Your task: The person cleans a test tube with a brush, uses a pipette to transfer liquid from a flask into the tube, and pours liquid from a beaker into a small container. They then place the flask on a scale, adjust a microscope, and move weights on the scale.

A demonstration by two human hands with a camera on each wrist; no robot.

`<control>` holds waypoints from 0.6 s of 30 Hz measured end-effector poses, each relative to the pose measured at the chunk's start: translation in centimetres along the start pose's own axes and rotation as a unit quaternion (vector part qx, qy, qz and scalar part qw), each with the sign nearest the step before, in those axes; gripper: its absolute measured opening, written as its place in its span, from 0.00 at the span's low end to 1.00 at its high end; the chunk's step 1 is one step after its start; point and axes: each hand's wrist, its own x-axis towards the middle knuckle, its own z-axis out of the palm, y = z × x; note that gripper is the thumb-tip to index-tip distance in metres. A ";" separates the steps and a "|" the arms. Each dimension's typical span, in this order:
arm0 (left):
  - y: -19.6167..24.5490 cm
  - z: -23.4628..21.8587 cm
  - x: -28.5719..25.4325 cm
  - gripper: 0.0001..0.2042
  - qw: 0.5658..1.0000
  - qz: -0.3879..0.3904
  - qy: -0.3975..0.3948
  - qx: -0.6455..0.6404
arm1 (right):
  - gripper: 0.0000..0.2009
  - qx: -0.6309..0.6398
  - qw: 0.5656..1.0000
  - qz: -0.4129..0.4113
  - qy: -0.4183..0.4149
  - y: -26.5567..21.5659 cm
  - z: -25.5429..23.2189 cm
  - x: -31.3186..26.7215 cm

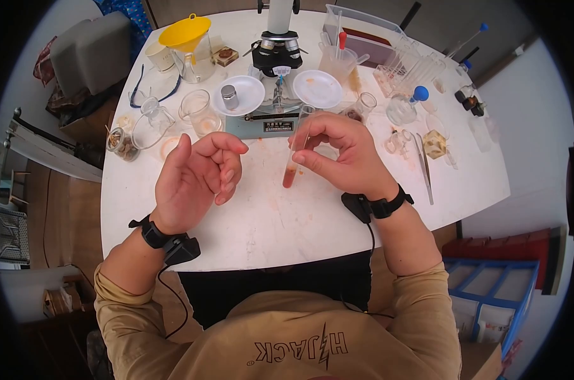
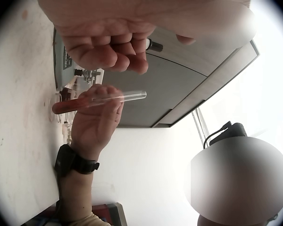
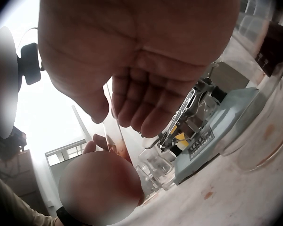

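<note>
My right hand [image 1: 344,155] pinches a glass test tube [image 1: 297,149] near its upper part, between thumb and fingers. The tube leans slightly, and reddish material fills its lower end. Beside it, my left hand [image 1: 201,177] is raised with the palm turned up and fingers loosely bent, touching nothing. In the left wrist view the tube [image 2: 99,101] lies across the fingers of the right hand [image 2: 94,122], below the left hand's fingertips [image 2: 108,59]. The right wrist view shows the right palm [image 3: 137,56] close up.
A balance [image 1: 261,126] with two white pans stands behind the hands, before a microscope [image 1: 279,50]. Beakers, a yellow funnel [image 1: 185,31] and a jar [image 1: 122,144] are at the left. Flasks, tweezers [image 1: 424,168] and a rack of tubes [image 1: 410,66] are at the right.
</note>
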 end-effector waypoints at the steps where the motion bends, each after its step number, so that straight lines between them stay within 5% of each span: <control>1: 0.0 0.0 0.0 0.39 1.000 0.001 0.000 0.000 | 0.07 0.000 1.000 0.000 0.000 -0.1 0.1 0.0; 18: 0.0 0.1 0.0 0.39 1.000 -0.003 0.006 -0.001 | 0.06 -0.023 0.999 -0.031 0.000 -0.4 0.2 0.3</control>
